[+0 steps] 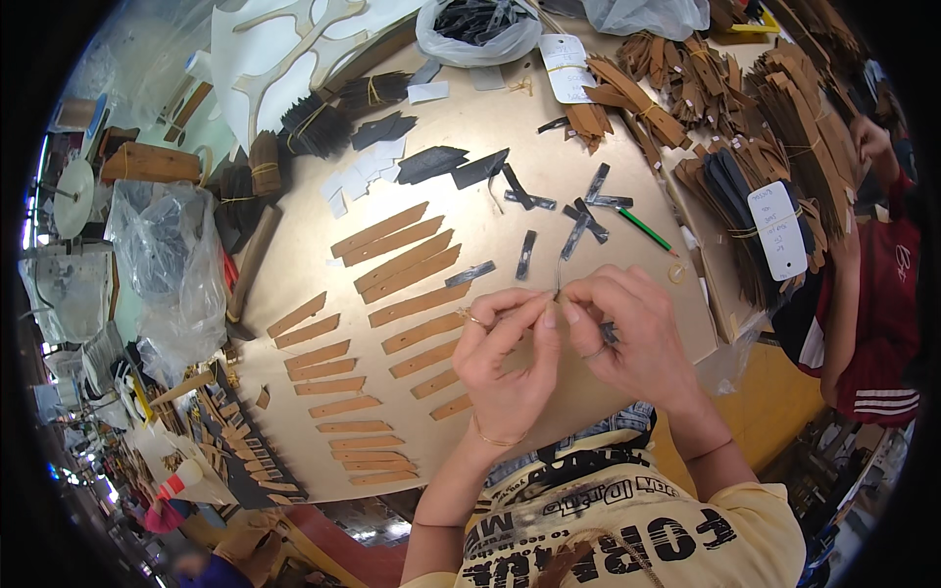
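Left hand (505, 367) and right hand (632, 328) meeting on one small dark strip (559, 282)

So both hands have thumb and forefinger pinched together, tips nearly touching, with the strip between them. Visible bit pokes out toward twelve, so its long axis runs roughly away from the body; the rest is hidden by fingers. Neither hand is clearly nearer, since both are right on it. Something dark (609, 334) is also tucked in the right hand's curled fingers, can't tell what.

Just beyond, a loose black strip (526, 255) lies at eleven on the desk (691, 328), nearer the left hand, pointing about twelve to six. Crossed black strips (584, 221) sit at one, green pencil (644, 232) at two. Rows of brown strips (421, 306) spread from seven to ten, left-hand side.

Farther out: tagged brown bundles (799, 122) around two, a clear bag of black pieces (478, 24) between eleven and twelve, and a co-worker's red sleeve (887, 181) past two.
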{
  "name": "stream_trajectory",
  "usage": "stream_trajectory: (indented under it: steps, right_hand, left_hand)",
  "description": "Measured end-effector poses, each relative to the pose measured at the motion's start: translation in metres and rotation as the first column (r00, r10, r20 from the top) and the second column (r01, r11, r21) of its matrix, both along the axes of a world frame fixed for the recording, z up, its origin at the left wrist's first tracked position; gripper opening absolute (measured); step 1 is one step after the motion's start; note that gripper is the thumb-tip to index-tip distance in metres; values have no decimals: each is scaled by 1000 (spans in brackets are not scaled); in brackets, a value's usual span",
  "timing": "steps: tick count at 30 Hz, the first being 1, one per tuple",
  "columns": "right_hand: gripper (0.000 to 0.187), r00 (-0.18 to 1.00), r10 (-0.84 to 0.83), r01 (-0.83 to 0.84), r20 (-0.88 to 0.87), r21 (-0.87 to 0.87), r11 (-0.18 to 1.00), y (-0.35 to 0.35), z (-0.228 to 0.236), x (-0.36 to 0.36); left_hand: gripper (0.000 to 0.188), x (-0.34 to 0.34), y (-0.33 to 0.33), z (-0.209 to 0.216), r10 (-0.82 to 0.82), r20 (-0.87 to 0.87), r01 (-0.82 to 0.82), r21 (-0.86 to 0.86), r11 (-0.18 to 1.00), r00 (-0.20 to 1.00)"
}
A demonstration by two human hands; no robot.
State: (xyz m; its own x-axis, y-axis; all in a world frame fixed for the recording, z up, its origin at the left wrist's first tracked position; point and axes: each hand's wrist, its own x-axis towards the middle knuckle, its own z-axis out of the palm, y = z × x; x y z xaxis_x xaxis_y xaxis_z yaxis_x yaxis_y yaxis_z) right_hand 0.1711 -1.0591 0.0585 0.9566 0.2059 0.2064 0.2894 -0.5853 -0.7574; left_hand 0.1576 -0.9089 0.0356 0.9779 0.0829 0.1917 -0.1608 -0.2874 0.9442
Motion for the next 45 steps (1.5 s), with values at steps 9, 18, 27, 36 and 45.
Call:
stream_trajectory:
  steps: [9, 18, 27, 36, 45]
  right_hand:
    - [9, 997, 1, 3, 77, -47, 999, 1, -3, -1]
    - [9, 998, 5, 0, 67, -63, 998, 3, -2, 1]
    - [11, 999, 12, -6, 43, -121, 993, 1, -4, 1]
    - [13, 999, 24, -19, 44, -111, 994, 1, -5, 0]
    - [11, 999, 4, 0, 45, -100, 995, 2, -8, -1]
  left_hand:
    - [20, 3, 2, 2, -51, 134, 31, 147, 989, 990]
    - [15, 3, 0, 1, -9, -23, 9, -11, 1000, 1000]
    - [14, 8, 5, 2, -59, -27, 60, 46, 997, 998]
    - [16, 7, 5, 5, -49, -37, 52, 76, 996, 998]
    - [17, 5, 3, 5, -69, 37, 61, 175, 983, 997]
